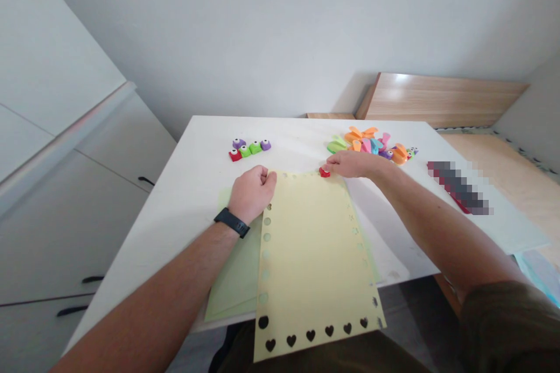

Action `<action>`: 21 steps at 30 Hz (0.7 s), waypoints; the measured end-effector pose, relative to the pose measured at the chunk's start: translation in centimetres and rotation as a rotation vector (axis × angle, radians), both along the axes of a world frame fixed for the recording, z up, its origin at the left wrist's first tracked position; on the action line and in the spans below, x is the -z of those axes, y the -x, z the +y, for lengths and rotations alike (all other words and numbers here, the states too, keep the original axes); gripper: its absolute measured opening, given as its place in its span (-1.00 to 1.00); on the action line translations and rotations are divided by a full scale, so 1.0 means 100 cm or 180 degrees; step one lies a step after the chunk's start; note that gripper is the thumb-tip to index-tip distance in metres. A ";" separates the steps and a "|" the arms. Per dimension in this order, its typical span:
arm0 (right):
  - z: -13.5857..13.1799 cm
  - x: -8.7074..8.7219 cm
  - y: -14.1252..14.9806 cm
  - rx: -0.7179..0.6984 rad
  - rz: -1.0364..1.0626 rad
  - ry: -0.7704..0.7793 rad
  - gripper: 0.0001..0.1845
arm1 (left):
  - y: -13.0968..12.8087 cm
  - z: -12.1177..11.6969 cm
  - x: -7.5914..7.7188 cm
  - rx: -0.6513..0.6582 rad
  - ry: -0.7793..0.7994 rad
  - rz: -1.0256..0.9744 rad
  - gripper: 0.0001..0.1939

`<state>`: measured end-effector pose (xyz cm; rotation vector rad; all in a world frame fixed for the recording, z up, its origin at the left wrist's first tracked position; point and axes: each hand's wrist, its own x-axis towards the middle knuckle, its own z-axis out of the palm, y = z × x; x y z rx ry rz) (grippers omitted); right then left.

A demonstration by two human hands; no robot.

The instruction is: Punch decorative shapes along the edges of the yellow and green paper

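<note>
A pale yellow paper sheet (310, 268) lies on the white table, with heart-shaped holes punched along its sides and near edge. A green paper sheet (231, 274) sticks out beneath it to the left. My left hand (252, 193) is a closed fist resting on the sheet's far left corner. My right hand (354, 164) reaches to the far edge, its fingertips on a small red craft punch (324, 172). That punch sits on the paper edge, partly hidden by my fingers.
Several small craft punches (249, 148) stand at the table's far side, left of a heap of colourful punches (371, 145). A pixelated strip (459, 186) lies at the right. White cabinets (74, 198) stand left, and a wooden board (437, 99) stands behind.
</note>
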<state>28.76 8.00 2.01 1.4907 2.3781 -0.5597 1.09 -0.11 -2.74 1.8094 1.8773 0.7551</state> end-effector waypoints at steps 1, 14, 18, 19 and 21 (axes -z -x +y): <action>0.000 0.000 0.000 -0.0005 -0.0028 0.0000 -0.51 | 0.000 0.000 0.000 -0.0001 0.0002 0.0003 -0.72; -0.010 -0.008 0.003 0.0340 0.0060 0.0243 -0.39 | 0.000 -0.001 -0.001 0.0015 0.0019 -0.0025 -0.71; -0.009 -0.006 0.002 0.0372 0.0131 0.0232 -0.42 | 0.000 -0.002 -0.002 0.0025 0.0018 -0.0050 -0.71; -0.008 -0.005 0.001 0.0354 0.0146 0.0223 -0.43 | 0.000 -0.002 -0.003 0.0027 0.0020 -0.0054 -0.71; -0.007 -0.003 0.000 0.0322 0.0163 0.0200 -0.44 | 0.000 -0.002 -0.003 0.0028 0.0037 -0.0046 -0.71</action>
